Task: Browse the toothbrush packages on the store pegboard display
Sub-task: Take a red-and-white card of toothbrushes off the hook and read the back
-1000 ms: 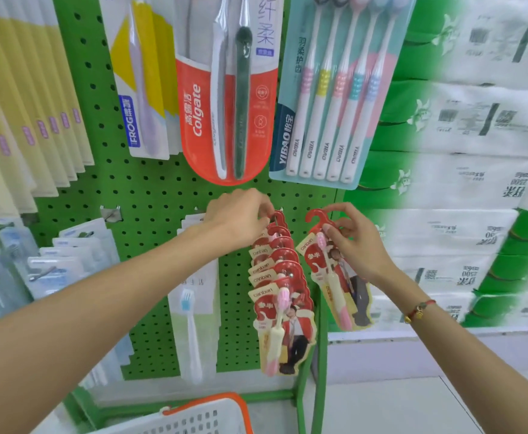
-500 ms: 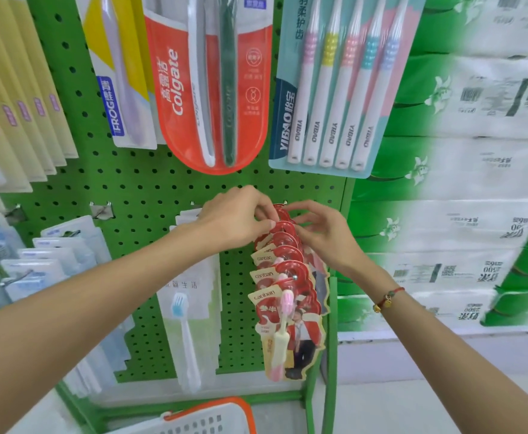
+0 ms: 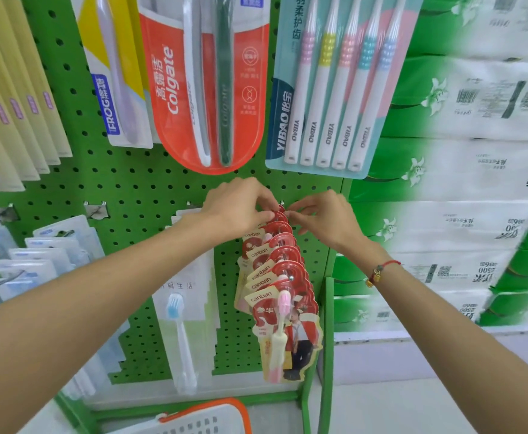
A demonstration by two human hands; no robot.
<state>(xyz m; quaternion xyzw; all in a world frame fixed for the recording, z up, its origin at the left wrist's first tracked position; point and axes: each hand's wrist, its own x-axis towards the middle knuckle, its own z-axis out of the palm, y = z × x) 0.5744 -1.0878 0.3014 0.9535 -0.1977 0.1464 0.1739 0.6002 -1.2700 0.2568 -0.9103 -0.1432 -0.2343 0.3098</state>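
A row of several red canban toothbrush packages (image 3: pixel 283 296) hangs on one peg of the green pegboard (image 3: pixel 106 189). My left hand (image 3: pixel 240 208) pinches the red tops of the rearmost packages near the board. My right hand (image 3: pixel 325 217) meets it from the right, its fingertips pinching the red hook of the package at the back of the row. The front package shows a pink brush. Above hang a red Colgate pack (image 3: pixel 206 89), a blue YIBAO multi-pack (image 3: pixel 331 89) and a FROG pack (image 3: pixel 115 76).
A white package with a blue-headed brush (image 3: pixel 181 308) hangs left of the canban row. Clear blister packs (image 3: pixel 37 258) fill the left pegs. Green and white tissue bales (image 3: pixel 463 170) are stacked to the right. An orange-rimmed white basket (image 3: pixel 200 418) sits below.
My right hand carried a loose canban package from the right to the back of the peg row. The view shifted down and right slightly.
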